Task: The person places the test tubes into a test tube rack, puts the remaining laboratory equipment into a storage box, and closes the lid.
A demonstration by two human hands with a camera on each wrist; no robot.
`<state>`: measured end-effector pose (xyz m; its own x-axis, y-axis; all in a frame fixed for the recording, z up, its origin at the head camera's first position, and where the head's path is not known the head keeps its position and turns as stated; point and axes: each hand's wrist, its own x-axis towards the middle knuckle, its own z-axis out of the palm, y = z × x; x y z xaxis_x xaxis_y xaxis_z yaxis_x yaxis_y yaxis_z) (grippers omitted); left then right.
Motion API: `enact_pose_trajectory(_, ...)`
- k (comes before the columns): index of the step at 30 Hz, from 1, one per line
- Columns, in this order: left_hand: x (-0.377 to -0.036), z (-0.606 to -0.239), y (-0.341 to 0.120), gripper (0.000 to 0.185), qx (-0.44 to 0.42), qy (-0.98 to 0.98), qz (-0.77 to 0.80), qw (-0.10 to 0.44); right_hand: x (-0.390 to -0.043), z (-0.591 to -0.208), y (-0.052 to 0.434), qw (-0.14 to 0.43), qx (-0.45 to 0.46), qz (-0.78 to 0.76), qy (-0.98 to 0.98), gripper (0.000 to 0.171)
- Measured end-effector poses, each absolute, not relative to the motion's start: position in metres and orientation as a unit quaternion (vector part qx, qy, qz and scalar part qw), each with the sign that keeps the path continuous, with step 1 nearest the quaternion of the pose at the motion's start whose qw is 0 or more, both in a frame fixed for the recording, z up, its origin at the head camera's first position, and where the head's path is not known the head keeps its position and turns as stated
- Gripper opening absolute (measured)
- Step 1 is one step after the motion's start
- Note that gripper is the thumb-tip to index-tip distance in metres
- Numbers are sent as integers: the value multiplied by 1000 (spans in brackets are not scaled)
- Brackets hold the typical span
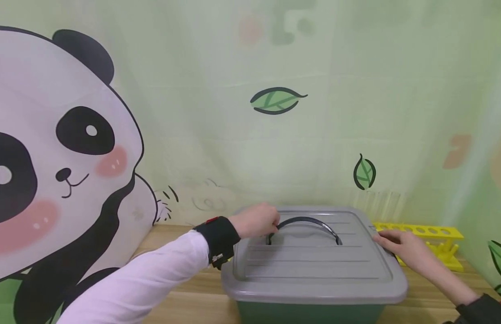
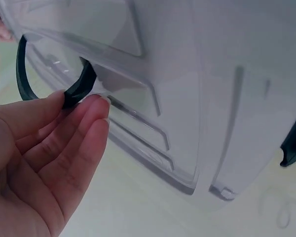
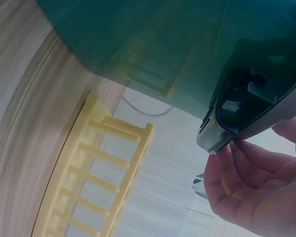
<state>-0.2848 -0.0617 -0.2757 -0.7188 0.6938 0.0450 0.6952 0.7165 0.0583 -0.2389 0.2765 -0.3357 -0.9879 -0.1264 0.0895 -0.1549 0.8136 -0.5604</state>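
A lidded storage box (image 1: 311,312), green below, carries a grey ribbed lid (image 1: 307,270) with a black arched handle (image 1: 311,219) raised on top. My left hand (image 1: 256,220) pinches the left part of that handle between thumb and fingertips, which the left wrist view shows close up. At the lid's right edge is my right hand (image 1: 408,247). In the right wrist view its curled fingertips hold the end of a dark side clip (image 3: 209,133), with the thumb by the lid's rim. Another black clip (image 2: 295,140) shows at the left side.
Right behind the box stands a yellow test tube rack (image 1: 445,231) with clear tubes (image 1: 390,204) upright in it. The box sits on a wood-grain table (image 1: 181,306). A green curtain (image 1: 218,148) with a panda print hangs close behind.
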Motion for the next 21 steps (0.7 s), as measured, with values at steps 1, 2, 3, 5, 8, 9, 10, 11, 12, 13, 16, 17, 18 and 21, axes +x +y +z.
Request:
enact_pose_trajectory(1, -285, -276, -60, 15, -375, -927, -14, 17, -239, -336, 276, 24, 74, 297, -952, 64)
enact_pose_trajectory(2, -285, -277, -59, 15, -374, -927, 5, 24, -238, -336, 276, 25, 77, 297, -952, 64)
enact_pose_trajectory(3, -285, -277, -57, 15, -373, -927, 25, 32, -238, -336, 276, 27, 78, 296, -952, 63)
enact_pose_trajectory(5, -285, -278, -55, 16, -371, -926, 61, 41, -238, -336, 276, 27, 78, 297, -951, 63)
enact_pose_trajectory(8, -284, -279, -51, 14, -370, -922, 102, 44, -238, -336, 276, 27, 77, 298, -951, 63)
enact_pose_trajectory(9, -284, -280, -50, 13, -370, -921, 114, 43, -237, -336, 276, 27, 76, 299, -951, 63)
enact_pose_trajectory(10, -284, -281, -49, 12, -369, -920, 124, 43, -237, -336, 277, 26, 75, 300, -950, 64)
enact_pose_trajectory(11, -284, -282, -49, 11, -368, -920, 130, 40, -237, -336, 277, 25, 74, 301, -950, 64)
enact_pose_trajectory(12, -283, -283, -48, 10, -367, -919, 136, 39, -237, -336, 277, 25, 74, 301, -950, 64)
enact_pose_trajectory(13, -283, -283, -48, 9, -366, -919, 141, 36, -237, -336, 276, 25, 73, 301, -950, 64)
enact_pose_trajectory(16, -282, -282, -51, 9, -364, -923, 121, 20, -237, -336, 276, 24, 73, 301, -951, 64)
enact_pose_trajectory(17, -281, -281, -53, 9, -365, -925, 108, 14, -237, -336, 276, 25, 73, 300, -951, 64)
enact_pose_trajectory(18, -280, -279, -55, 9, -365, -926, 95, 10, -237, -336, 276, 25, 72, 299, -951, 64)
enact_pose_trajectory(21, -280, -275, -65, 13, -372, -928, 32, 3, -238, -336, 276, 26, 72, 297, -952, 65)
